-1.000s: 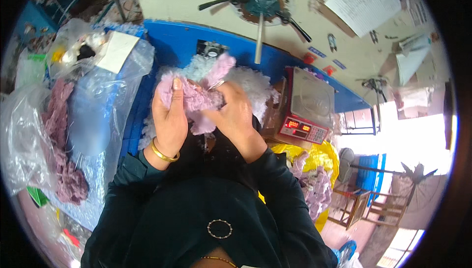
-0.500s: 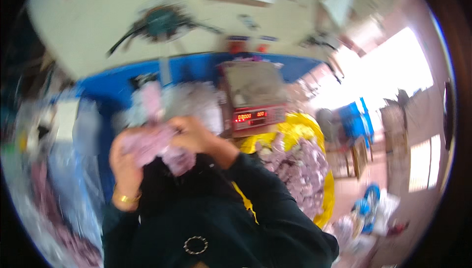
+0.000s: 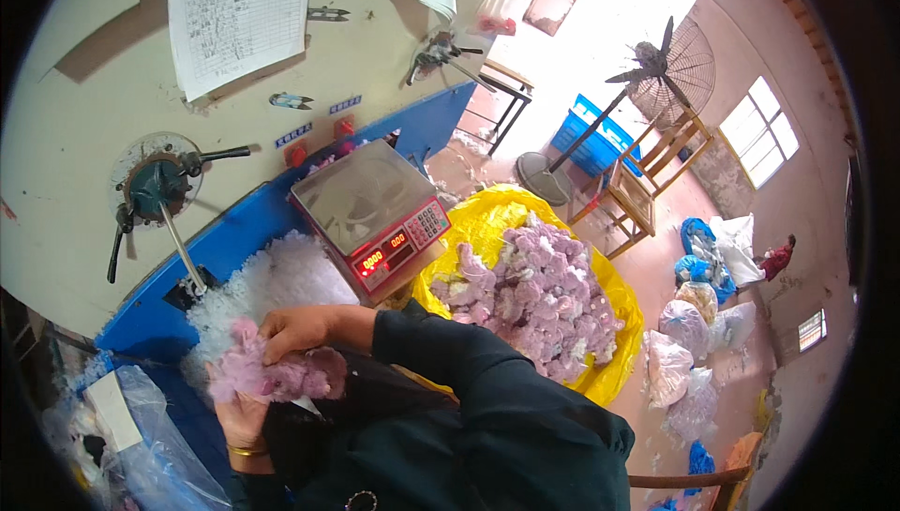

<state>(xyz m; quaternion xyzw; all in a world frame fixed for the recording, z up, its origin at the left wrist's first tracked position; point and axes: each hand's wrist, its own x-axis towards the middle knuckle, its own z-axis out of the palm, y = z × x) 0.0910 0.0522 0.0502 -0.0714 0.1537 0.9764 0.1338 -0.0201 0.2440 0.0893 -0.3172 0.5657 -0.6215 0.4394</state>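
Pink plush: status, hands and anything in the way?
Left hand cups pink plush from below; right hand pinches its top. White stuffing piled just behind. Scale apart, nothing blocking.

Daylight floods in from the upper right, where the pale concrete floor near the doorway is washed out to near white. The lower left lies in dim shadow. The round fisheye frame has a black rim, and straight edges bow near it. The picture is mostly sharp; the steel-topped weighing scale shows soft glare.
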